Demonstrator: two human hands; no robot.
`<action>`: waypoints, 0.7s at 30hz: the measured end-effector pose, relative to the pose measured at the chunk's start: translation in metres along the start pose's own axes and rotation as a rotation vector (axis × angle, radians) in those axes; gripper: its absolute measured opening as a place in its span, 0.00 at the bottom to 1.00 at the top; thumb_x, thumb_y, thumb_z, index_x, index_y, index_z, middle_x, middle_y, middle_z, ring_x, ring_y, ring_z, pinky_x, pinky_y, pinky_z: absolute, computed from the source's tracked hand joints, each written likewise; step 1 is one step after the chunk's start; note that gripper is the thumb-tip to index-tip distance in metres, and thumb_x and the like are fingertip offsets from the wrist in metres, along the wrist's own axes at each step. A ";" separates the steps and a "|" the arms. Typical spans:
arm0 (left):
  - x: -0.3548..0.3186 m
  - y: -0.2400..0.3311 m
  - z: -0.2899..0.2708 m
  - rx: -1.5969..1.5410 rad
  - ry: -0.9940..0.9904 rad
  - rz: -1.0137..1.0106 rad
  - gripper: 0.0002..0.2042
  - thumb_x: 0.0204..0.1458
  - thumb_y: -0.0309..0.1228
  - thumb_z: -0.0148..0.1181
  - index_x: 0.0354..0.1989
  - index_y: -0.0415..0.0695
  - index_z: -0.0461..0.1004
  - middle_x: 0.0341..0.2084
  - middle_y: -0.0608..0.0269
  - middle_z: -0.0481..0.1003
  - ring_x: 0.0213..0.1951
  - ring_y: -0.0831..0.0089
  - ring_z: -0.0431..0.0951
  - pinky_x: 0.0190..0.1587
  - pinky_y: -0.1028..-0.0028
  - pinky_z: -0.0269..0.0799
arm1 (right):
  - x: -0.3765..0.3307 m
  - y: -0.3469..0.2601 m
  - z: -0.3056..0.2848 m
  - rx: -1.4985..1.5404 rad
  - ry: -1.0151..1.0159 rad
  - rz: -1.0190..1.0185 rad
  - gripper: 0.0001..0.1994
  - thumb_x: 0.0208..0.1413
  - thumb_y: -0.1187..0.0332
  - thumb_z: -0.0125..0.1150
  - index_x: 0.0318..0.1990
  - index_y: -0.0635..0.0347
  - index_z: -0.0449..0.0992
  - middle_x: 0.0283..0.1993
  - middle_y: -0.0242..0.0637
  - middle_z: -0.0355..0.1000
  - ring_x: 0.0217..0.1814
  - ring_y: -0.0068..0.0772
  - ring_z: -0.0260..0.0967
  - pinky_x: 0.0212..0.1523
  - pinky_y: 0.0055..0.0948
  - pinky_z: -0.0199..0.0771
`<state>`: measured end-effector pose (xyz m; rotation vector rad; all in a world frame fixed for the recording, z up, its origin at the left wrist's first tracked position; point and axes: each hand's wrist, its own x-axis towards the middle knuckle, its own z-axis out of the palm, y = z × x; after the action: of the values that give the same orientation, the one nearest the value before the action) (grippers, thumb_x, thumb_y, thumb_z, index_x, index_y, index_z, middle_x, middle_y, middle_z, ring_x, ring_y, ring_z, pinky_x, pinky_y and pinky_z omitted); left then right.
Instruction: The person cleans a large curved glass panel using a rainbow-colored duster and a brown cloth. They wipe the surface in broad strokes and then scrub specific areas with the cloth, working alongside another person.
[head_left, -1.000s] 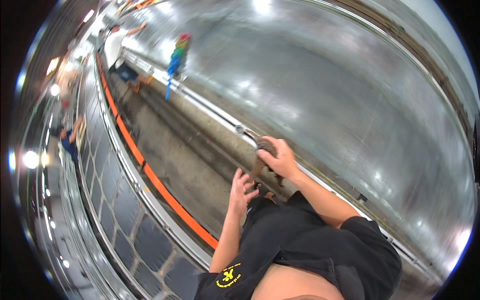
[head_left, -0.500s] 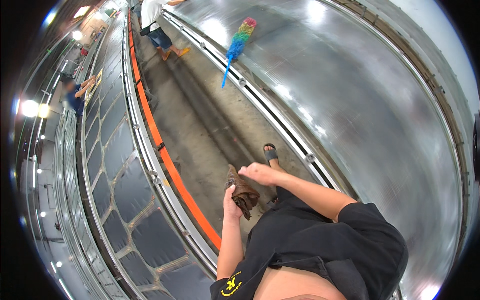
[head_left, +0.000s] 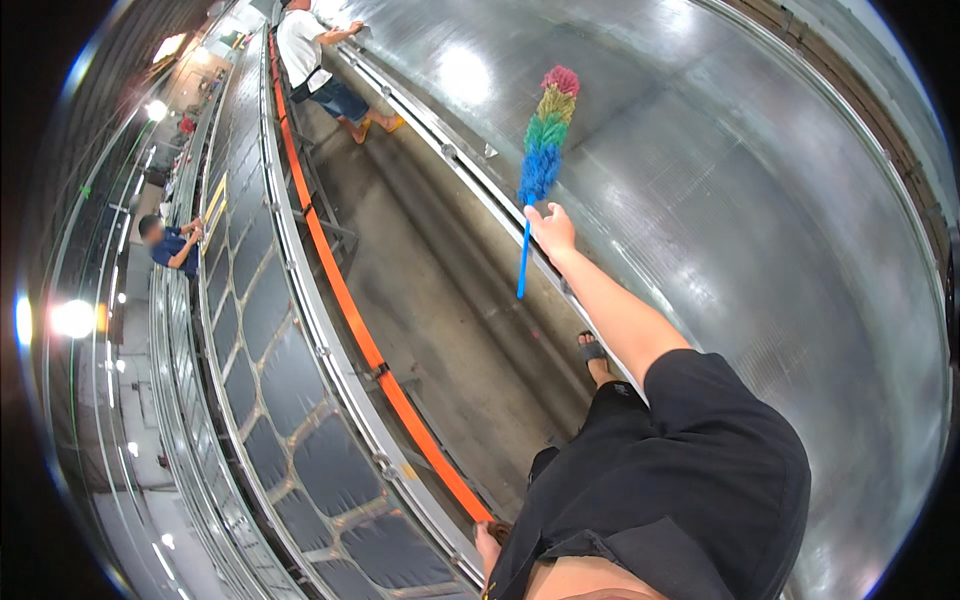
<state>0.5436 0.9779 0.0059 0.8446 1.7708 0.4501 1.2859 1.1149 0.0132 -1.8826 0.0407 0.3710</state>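
A feather duster [head_left: 541, 165] in pink, yellow, green and blue lies at the edge of the long shiny grey table, its blue handle sticking out over the aisle. My right hand [head_left: 552, 232] is stretched forward to the handle just below the blue fluff. Its thumb and forefinger are apart, with the thumb side at the handle; whether it touches is unclear. Low in the picture, beside my body, my left hand [head_left: 486, 545] is closed on a dark brown, wrinkled bundle [head_left: 499, 533], of which only a small part shows.
The shiny table [head_left: 690, 230] fills the right side. An orange strip [head_left: 345, 290] runs along a left-hand bench with dark panels [head_left: 345, 460]. A person in a white top [head_left: 303, 55] leans on the table's far end. Another person [head_left: 175, 245] stands beyond the bench.
My right hand has left the brown bundle and reached forward to the duster's handle. My left hand has dropped back beside my body with the bundle. The view has shifted.
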 end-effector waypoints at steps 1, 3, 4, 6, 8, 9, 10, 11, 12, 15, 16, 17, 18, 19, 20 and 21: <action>0.014 -0.006 -0.021 0.201 -0.116 0.096 0.15 0.61 0.40 0.56 0.35 0.39 0.79 0.30 0.56 0.79 0.34 0.64 0.79 0.40 0.62 0.75 | 0.010 -0.004 0.015 -0.076 0.091 -0.038 0.42 0.50 0.44 0.74 0.65 0.67 0.70 0.51 0.53 0.80 0.56 0.51 0.79 0.55 0.44 0.77; -0.009 -0.015 -0.031 0.116 0.131 -0.132 0.16 0.62 0.40 0.56 0.41 0.37 0.79 0.35 0.55 0.80 0.39 0.65 0.79 0.44 0.63 0.74 | 0.003 -0.019 0.042 -0.210 -0.120 0.073 0.32 0.50 0.53 0.72 0.60 0.62 0.74 0.52 0.54 0.80 0.58 0.55 0.78 0.56 0.47 0.76; -0.001 -0.007 -0.024 0.120 0.110 -0.132 0.16 0.62 0.40 0.56 0.42 0.37 0.79 0.35 0.54 0.80 0.39 0.65 0.78 0.44 0.62 0.74 | 0.015 -0.024 0.046 -0.269 -0.154 0.139 0.22 0.50 0.61 0.67 0.52 0.59 0.78 0.50 0.52 0.81 0.56 0.55 0.79 0.55 0.48 0.77; 0.023 0.008 -0.005 0.142 0.057 -0.116 0.16 0.61 0.40 0.57 0.43 0.37 0.79 0.36 0.54 0.80 0.39 0.65 0.78 0.45 0.62 0.74 | 0.032 -0.024 0.039 -0.150 -0.035 0.141 0.16 0.50 0.65 0.63 0.46 0.60 0.81 0.47 0.51 0.82 0.54 0.55 0.79 0.54 0.47 0.77; 0.049 0.023 0.008 0.175 -0.016 -0.061 0.17 0.61 0.40 0.57 0.44 0.37 0.79 0.37 0.54 0.80 0.40 0.65 0.78 0.45 0.62 0.74 | 0.033 -0.031 0.019 0.038 0.017 0.167 0.14 0.52 0.64 0.61 0.43 0.60 0.82 0.45 0.52 0.82 0.52 0.56 0.79 0.52 0.46 0.77; 0.065 0.032 0.021 0.195 -0.086 -0.019 0.17 0.61 0.40 0.58 0.44 0.37 0.79 0.37 0.54 0.80 0.40 0.65 0.78 0.45 0.62 0.74 | 0.035 -0.031 -0.002 0.134 0.165 0.177 0.14 0.53 0.62 0.59 0.40 0.62 0.83 0.42 0.53 0.82 0.48 0.56 0.81 0.50 0.47 0.77; 0.080 0.040 0.029 0.211 -0.148 0.034 0.17 0.61 0.40 0.58 0.45 0.37 0.79 0.38 0.54 0.80 0.40 0.65 0.78 0.46 0.62 0.74 | 0.032 -0.032 -0.027 0.132 0.197 0.127 0.14 0.54 0.63 0.59 0.39 0.63 0.83 0.41 0.53 0.82 0.47 0.55 0.81 0.49 0.47 0.77; 0.094 0.049 0.033 0.217 -0.206 0.100 0.17 0.60 0.40 0.58 0.45 0.37 0.79 0.38 0.54 0.80 0.41 0.66 0.78 0.46 0.62 0.74 | 0.021 -0.039 -0.053 0.132 0.225 0.076 0.14 0.54 0.63 0.59 0.39 0.63 0.83 0.39 0.54 0.83 0.45 0.55 0.81 0.48 0.47 0.77; 0.108 0.051 0.029 0.207 -0.259 0.164 0.17 0.60 0.40 0.59 0.46 0.37 0.79 0.38 0.54 0.80 0.41 0.66 0.78 0.46 0.62 0.74 | -0.006 -0.041 -0.076 0.118 0.236 -0.002 0.15 0.55 0.62 0.60 0.40 0.64 0.83 0.38 0.53 0.83 0.44 0.52 0.82 0.46 0.46 0.77; 0.140 0.065 0.048 0.209 -0.439 0.282 0.18 0.60 0.40 0.60 0.48 0.37 0.79 0.40 0.54 0.80 0.42 0.66 0.77 0.47 0.62 0.73 | -0.118 -0.016 -0.184 0.221 0.193 -0.198 0.21 0.56 0.54 0.65 0.40 0.68 0.81 0.36 0.55 0.81 0.40 0.49 0.81 0.45 0.44 0.78; 0.139 0.068 0.059 0.255 -0.437 0.248 0.19 0.59 0.40 0.61 0.50 0.37 0.78 0.42 0.54 0.79 0.43 0.64 0.78 0.47 0.61 0.73 | -0.168 0.006 -0.228 0.209 0.195 -0.244 0.23 0.56 0.51 0.67 0.40 0.68 0.81 0.35 0.52 0.81 0.39 0.45 0.80 0.44 0.42 0.77; 0.117 0.074 0.088 0.310 -0.466 0.204 0.20 0.58 0.40 0.63 0.52 0.37 0.77 0.44 0.54 0.79 0.43 0.63 0.78 0.47 0.60 0.73 | -0.221 0.034 -0.283 0.175 0.232 -0.281 0.26 0.55 0.48 0.70 0.41 0.68 0.80 0.34 0.49 0.80 0.38 0.41 0.79 0.43 0.41 0.77; 0.114 0.074 0.095 0.400 -0.512 0.199 0.21 0.56 0.40 0.64 0.54 0.39 0.76 0.43 0.54 0.79 0.43 0.61 0.78 0.45 0.57 0.74 | -0.271 0.059 -0.320 0.092 0.208 -0.280 0.29 0.53 0.44 0.72 0.43 0.68 0.80 0.35 0.49 0.80 0.40 0.40 0.78 0.43 0.41 0.77; 0.109 0.070 0.102 0.489 -0.559 0.195 0.22 0.55 0.40 0.65 0.56 0.41 0.75 0.43 0.55 0.79 0.43 0.59 0.78 0.43 0.55 0.74 | -0.317 0.082 -0.357 0.007 0.182 -0.266 0.33 0.52 0.40 0.74 0.45 0.68 0.79 0.37 0.49 0.80 0.42 0.40 0.78 0.44 0.41 0.77; 0.104 0.065 0.108 0.576 -0.608 0.192 0.24 0.54 0.40 0.67 0.57 0.43 0.74 0.43 0.55 0.78 0.43 0.57 0.78 0.41 0.52 0.75 | -0.360 0.097 -0.389 0.035 0.224 -0.227 0.37 0.50 0.38 0.75 0.48 0.69 0.78 0.40 0.51 0.79 0.44 0.40 0.78 0.45 0.40 0.77; 0.100 0.056 0.111 0.662 -0.626 0.158 0.27 0.53 0.41 0.67 0.59 0.44 0.72 0.48 0.54 0.76 0.46 0.55 0.77 0.43 0.51 0.75 | -0.397 0.106 -0.416 0.066 0.266 -0.197 0.40 0.48 0.36 0.76 0.51 0.70 0.76 0.42 0.53 0.79 0.46 0.40 0.77 0.47 0.39 0.76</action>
<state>0.6476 1.0777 -0.0632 1.4092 1.2583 -0.3157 0.9847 0.6322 0.1464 -1.8407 0.0450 -0.0172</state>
